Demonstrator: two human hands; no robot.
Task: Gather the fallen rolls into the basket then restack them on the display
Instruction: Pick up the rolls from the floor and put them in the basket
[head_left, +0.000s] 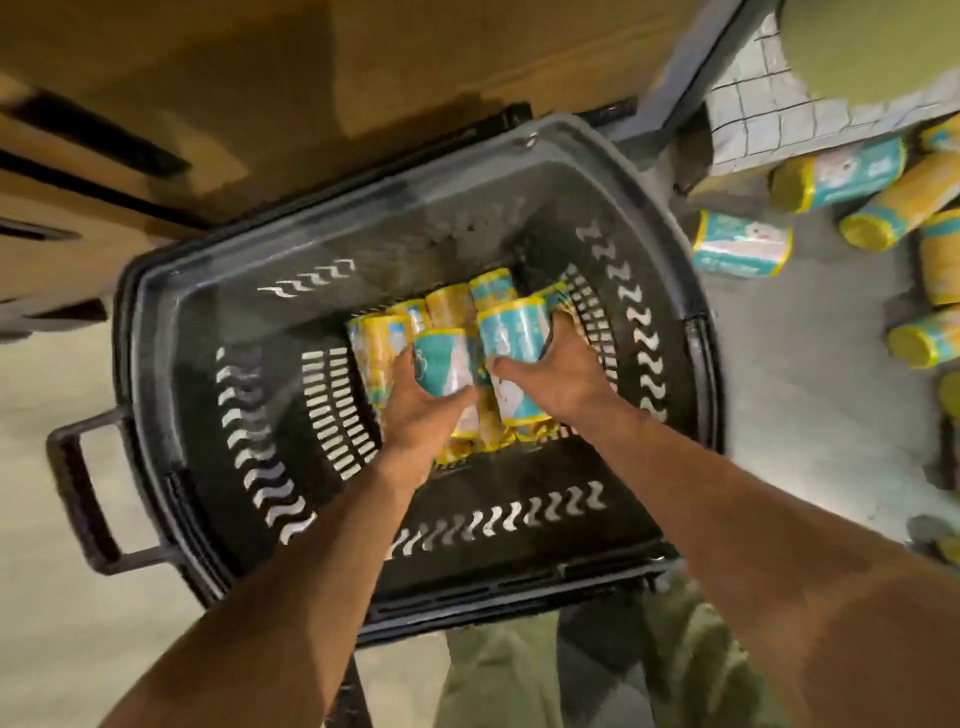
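The left hand (422, 402) is curling round a teal roll (445, 364) and the right hand (551, 382) is clutching a second roll (513, 332), both inside the basket (156, 291) over the pile (383, 338). Gathering looks underway; fallen rolls (743, 249) are lying beyond the right hand, needing fetching next.

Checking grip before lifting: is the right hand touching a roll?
Touching. Head view shows the right hand with thumb and fingers curled round a teal roll inside the basket.
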